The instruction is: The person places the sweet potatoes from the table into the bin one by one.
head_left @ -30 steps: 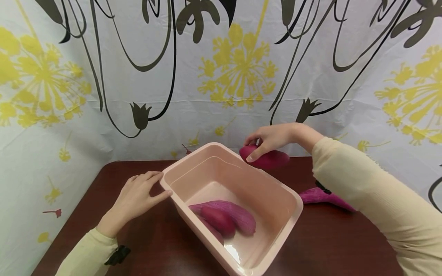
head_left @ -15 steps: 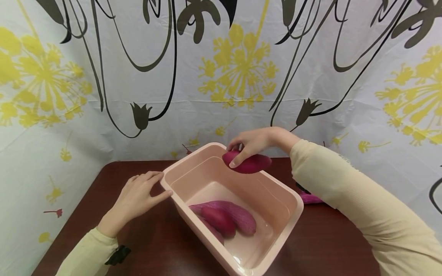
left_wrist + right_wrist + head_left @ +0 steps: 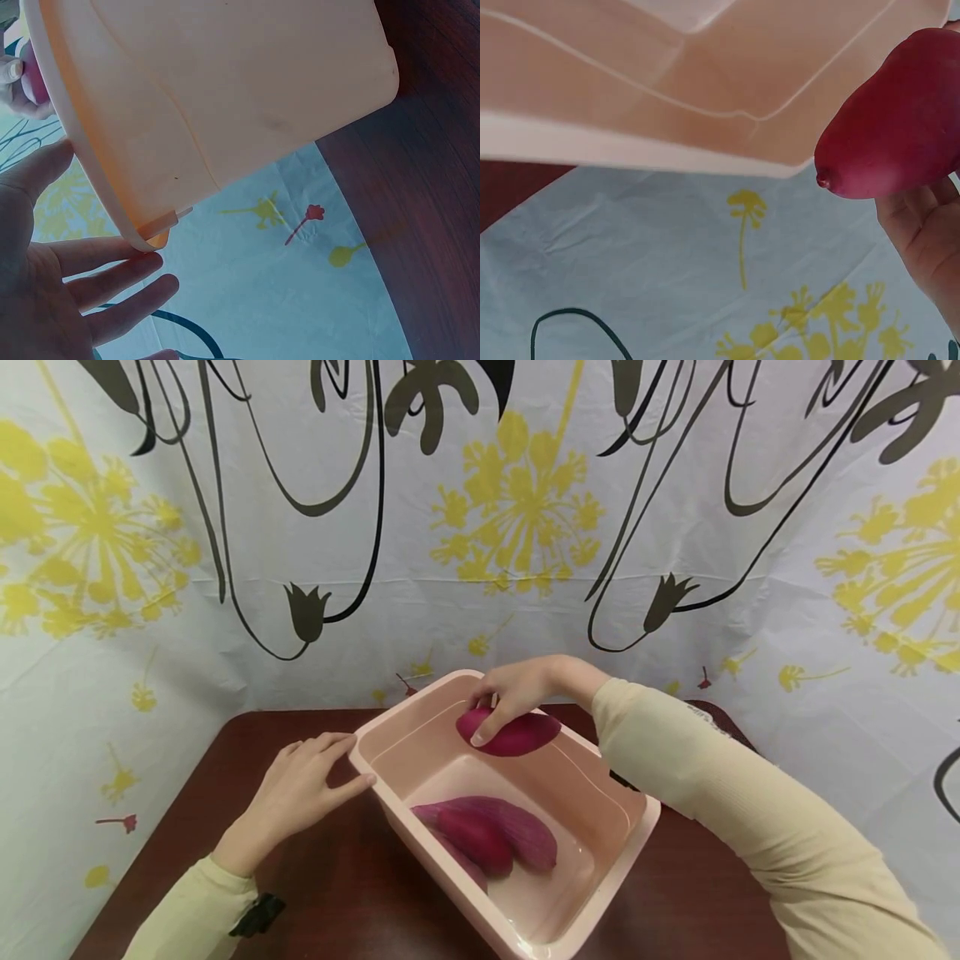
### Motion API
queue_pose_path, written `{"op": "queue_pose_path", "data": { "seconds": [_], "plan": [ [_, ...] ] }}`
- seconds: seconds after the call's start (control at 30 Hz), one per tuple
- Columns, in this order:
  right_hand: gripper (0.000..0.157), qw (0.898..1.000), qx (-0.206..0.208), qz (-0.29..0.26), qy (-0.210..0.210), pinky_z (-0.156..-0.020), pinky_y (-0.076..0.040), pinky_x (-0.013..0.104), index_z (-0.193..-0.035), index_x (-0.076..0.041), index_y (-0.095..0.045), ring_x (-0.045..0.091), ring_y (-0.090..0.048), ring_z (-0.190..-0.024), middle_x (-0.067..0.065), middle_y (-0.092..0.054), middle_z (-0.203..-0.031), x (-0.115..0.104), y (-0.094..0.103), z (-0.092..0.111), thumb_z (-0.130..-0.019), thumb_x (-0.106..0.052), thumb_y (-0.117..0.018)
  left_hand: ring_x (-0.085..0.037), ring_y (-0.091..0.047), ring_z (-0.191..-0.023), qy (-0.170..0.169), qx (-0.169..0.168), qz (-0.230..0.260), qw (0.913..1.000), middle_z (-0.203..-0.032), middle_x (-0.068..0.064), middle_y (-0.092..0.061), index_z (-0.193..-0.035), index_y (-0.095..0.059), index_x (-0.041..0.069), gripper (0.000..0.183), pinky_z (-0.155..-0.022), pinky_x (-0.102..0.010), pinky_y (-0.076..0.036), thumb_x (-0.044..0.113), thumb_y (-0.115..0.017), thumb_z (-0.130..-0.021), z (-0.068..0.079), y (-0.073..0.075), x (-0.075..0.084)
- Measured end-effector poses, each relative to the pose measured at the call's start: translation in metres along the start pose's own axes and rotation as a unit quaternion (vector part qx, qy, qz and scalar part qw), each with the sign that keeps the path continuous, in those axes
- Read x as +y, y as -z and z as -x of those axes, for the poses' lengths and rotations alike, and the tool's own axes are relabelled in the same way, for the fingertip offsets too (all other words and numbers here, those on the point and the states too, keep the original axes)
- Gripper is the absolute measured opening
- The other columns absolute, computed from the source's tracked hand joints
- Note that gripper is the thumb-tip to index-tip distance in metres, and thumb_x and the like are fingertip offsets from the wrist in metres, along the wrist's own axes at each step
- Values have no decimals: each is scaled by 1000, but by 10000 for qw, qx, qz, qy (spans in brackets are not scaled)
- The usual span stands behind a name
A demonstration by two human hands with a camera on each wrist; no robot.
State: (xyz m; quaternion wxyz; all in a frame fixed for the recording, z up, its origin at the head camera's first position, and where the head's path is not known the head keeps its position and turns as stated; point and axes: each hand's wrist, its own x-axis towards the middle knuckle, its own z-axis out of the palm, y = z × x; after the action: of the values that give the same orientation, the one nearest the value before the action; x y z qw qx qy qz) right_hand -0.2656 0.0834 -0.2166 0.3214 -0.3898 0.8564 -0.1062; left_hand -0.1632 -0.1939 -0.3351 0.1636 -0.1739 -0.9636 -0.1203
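Observation:
My right hand [image 3: 517, 689] holds a smooth magenta sweet potato [image 3: 517, 735] over the far side of a pink plastic basin [image 3: 457, 889]. In the right wrist view, the held sweet potato [image 3: 900, 120] shows a small nub at its tip, with fingers beneath it. Several more sweet potatoes [image 3: 480, 843] lie together on the basin's floor, one long and wrinkled, another smooth and redder. My left hand [image 3: 296, 789] touches the basin's left corner with thumb and fingertips. From the left wrist, this hand [image 3: 75, 277] has its fingers extended at the rim.
The basin stands at an angle on a dark reddish-brown table [image 3: 315, 877]. Behind it hangs a white cloth [image 3: 420, 552] printed with yellow flowers and dark stems. My right forearm [image 3: 720, 785] crosses over the basin's right edge.
The right hand has carried the sweet potato left and slightly down, from beside the basin's far rim to over it. The forearm now covers the sweet potato lying on the table. Left hand and basin stay put.

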Motion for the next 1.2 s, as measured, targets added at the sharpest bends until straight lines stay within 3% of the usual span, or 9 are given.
{"op": "queue_pose_path", "data": {
  "seconds": [0.53, 0.8, 1.2],
  "plan": [
    [43, 9986, -341, -404, 40, -75, -47, 20, -114, -6, -57, 8, -57, -86, -1, -61, -96, 3, -27, -30, -80, -30, -69, -33, -55, -102, -55, 126, 4, 9999, -114, -14, -58, -117, -60, -2, 61, -89, -56, -35, 46, -65, -78, 0, -3, -1],
    [39, 9996, -267, 20, 109, -74, -45, 19, -108, -12, -62, 6, -55, -84, -5, -61, -91, 0, -39, -42, -78, -35, -70, -33, -54, -103, 10, 64, 0, 10000, -115, -14, -57, -117, -60, -1, 61, -88, -56, -36, 47, -64, -79, -1, -2, -1],
    [33, 9987, -475, -33, 189, -72, -43, 19, -104, -14, -62, 7, -53, -80, -4, -60, -85, 5, -62, -57, -77, -31, -71, -36, -55, -100, -10, 77, -28, 10000, -115, -14, -57, -117, -60, 0, 61, -88, -55, -36, 46, -65, -78, 0, -2, -1]
  ]
}}
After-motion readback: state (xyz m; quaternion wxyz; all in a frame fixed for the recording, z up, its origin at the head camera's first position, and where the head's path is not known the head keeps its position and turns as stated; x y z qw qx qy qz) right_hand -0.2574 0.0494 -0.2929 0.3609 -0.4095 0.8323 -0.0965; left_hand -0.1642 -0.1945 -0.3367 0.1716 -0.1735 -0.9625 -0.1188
